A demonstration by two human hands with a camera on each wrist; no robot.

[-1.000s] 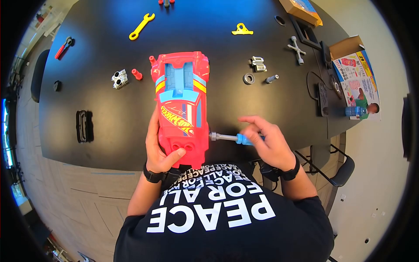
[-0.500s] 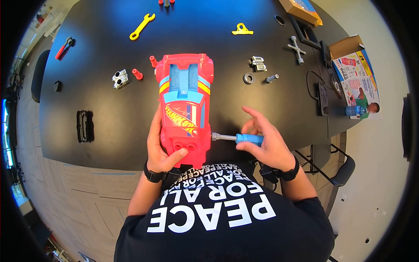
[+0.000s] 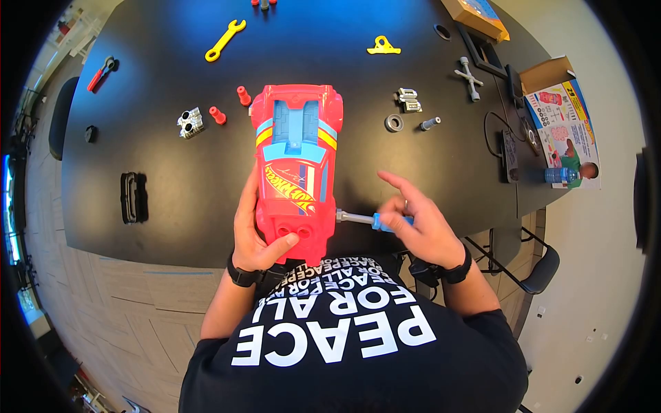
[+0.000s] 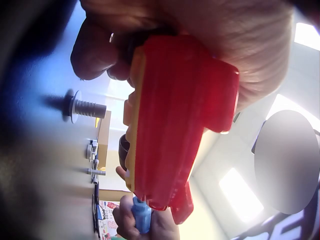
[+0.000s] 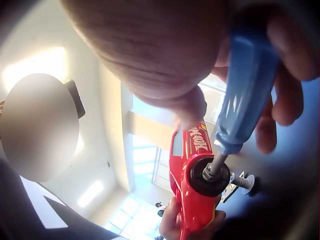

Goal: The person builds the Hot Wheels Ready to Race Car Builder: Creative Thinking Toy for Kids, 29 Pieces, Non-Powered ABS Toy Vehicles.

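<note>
My left hand (image 3: 258,237) grips the rear of a red toy car (image 3: 296,182), thumb lying over its top beside two round holes. The car is held up at the table's near edge, its nose pointing away. On its right side, my right hand (image 3: 430,230) holds a toy screwdriver (image 5: 245,90) by the blue handle, thumb across it and index finger stretched out. The grey shaft meets the middle of a black wheel (image 5: 196,180), at a grey hex-shaped piece. In the left wrist view the car's red side (image 4: 170,120) hides most of the left fingers.
On the black table (image 3: 186,206) lie a yellow wrench (image 3: 225,41), a yellow bracket (image 3: 383,46), red bolts (image 3: 217,115), a silver engine-like part (image 3: 190,123), a grey ring (image 3: 394,123) and a grey cross wrench (image 3: 469,79). A printed box (image 3: 564,131) stands at the right.
The car has shifted a little to the right, with the screwdriver against its wheel. My right fingers and thumb have opened off the blue handle and closed over it again.
</note>
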